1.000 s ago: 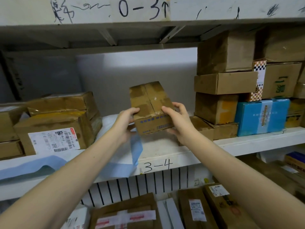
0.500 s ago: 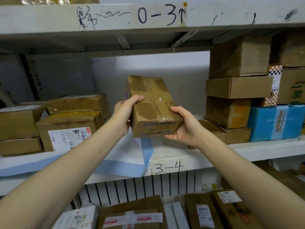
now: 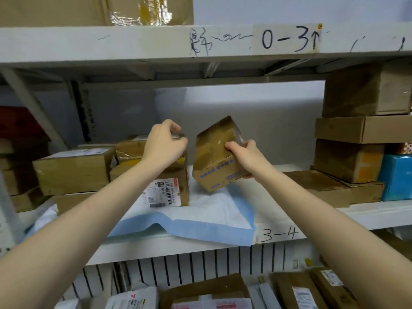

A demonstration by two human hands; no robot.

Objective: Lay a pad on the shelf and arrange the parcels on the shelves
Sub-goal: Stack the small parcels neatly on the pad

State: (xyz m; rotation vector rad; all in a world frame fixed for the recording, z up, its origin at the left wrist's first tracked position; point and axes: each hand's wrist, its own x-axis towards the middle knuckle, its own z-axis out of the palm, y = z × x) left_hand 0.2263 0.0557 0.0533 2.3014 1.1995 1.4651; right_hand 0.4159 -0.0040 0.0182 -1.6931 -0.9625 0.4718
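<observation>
Middle shelf [image 3: 361, 216], marked "3-4" on its front lip, carries two groups of cardboard parcels with a gap between them. The right stack [image 3: 350, 161] stands on bare shelf beside a blue box [image 3: 396, 177]. The left stack [image 3: 176, 175], its shipping label facing forward, sits on the pad [image 3: 214, 210], a blue-and-white sheet whose rumpled front edge hangs over the shelf lip.

The parcel [image 3: 211, 161] in hand is held tilted in the gap, just beside the left stack, with its lowest corner over the white part of the pad; whether that corner touches cannot be told. The right hand [image 3: 243, 152] alone grasps it, thumb on the taped top face and fingers under the near end. The left hand [image 3: 163, 146] is curled over the top near corner of the left stack, apparently gripping it.

Hazards, as judged from this arrangement:
- The one-handed hold on a tilted, glossy taped surface may slip, dropping the parcel on its corner.
- Sliding the parcel backward could drag and bunch the loose pad.
- Pulling or pushing the left stack by its top could shift its upper box off the lower one.
</observation>
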